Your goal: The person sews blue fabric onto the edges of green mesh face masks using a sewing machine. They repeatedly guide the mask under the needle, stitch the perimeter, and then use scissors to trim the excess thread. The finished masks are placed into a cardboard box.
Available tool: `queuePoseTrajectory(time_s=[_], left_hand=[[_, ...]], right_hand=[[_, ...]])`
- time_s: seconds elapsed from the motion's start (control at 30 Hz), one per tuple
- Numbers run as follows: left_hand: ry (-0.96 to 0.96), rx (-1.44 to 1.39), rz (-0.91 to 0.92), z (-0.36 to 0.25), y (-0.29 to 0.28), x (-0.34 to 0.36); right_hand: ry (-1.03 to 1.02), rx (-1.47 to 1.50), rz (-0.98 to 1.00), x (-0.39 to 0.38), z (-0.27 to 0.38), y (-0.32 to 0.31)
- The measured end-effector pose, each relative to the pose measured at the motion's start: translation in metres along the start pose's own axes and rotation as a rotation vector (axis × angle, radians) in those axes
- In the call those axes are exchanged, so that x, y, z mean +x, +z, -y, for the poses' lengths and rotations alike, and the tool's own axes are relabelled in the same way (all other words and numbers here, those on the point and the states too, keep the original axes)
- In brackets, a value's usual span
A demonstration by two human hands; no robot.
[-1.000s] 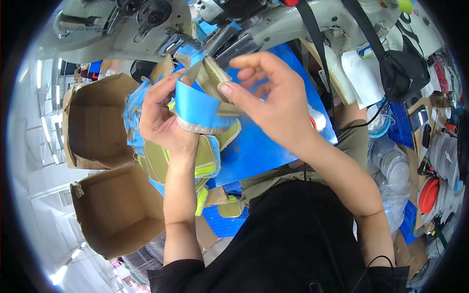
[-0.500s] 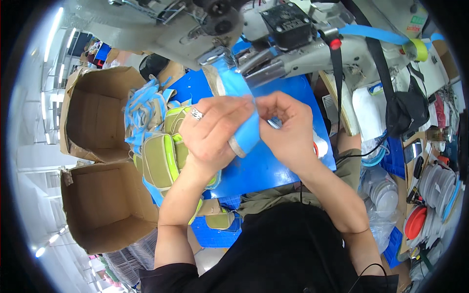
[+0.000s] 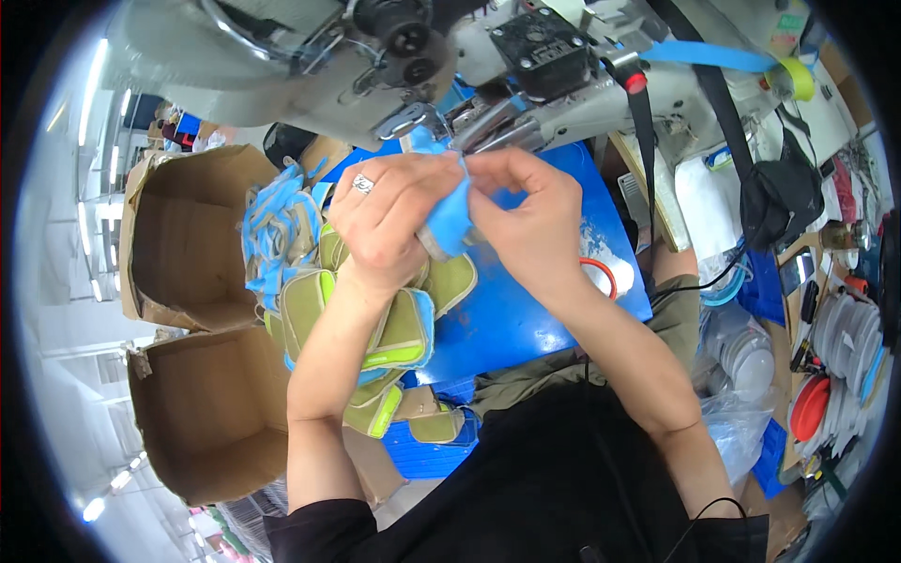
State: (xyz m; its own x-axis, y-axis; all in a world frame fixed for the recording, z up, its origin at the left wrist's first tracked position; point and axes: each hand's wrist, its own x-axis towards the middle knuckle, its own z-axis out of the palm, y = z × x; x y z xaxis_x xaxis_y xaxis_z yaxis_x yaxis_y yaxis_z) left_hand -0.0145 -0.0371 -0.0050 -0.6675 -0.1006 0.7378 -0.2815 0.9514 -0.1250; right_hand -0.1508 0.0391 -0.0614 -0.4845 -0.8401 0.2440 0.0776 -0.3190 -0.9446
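Observation:
A sewing machine (image 3: 310, 66) stands at the top, its metal foot and binding guide (image 3: 493, 122) just beyond my fingers. My left hand (image 3: 389, 211), a ring on one finger, is closed on a blue fabric piece (image 3: 449, 220) with a grey-beige edge. The piece reaches up to the machine foot. My right hand (image 3: 530, 216) pinches the same piece near its upper right edge, thumb and fingers together. Beneath my left forearm lie several olive-green padded fabric pieces (image 3: 449, 281) with lime and blue edging. The fingertips partly hide the cloth.
Two open cardboard boxes (image 3: 141, 244) stand at the left, beside a heap of blue and grey strips (image 3: 282, 220). A red ring-shaped handle (image 3: 601, 272) lies on the blue table (image 3: 507, 324). Blue tape (image 3: 718, 56) runs to the machine. Plastic-wrapped discs (image 3: 741, 366) are at the right.
Both hands have moved slightly up and left with the blue fabric, closer to the machine foot. A shiny metal piece seen at my right hand earlier no longer shows. More olive pieces show below.

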Motion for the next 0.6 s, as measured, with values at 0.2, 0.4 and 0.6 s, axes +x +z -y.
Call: queuePoseTrajectory(time_s=[0.2,0.4,0.6], left_hand=[[-0.32,-0.278,-0.024,-0.005,-0.007,-0.013],[-0.328,-0.357,-0.025,-0.001,-0.008,-0.021],[-0.02,-0.091,0.079,-0.004,-0.015,-0.008]], right_hand=[[-0.26,-0.137,-0.054,-0.005,-0.013,0.004],[-0.359,-0.259,-0.127,-0.014,-0.027,0.013],[-0.261,-0.166,-0.136,-0.024,-0.03,0.02]])
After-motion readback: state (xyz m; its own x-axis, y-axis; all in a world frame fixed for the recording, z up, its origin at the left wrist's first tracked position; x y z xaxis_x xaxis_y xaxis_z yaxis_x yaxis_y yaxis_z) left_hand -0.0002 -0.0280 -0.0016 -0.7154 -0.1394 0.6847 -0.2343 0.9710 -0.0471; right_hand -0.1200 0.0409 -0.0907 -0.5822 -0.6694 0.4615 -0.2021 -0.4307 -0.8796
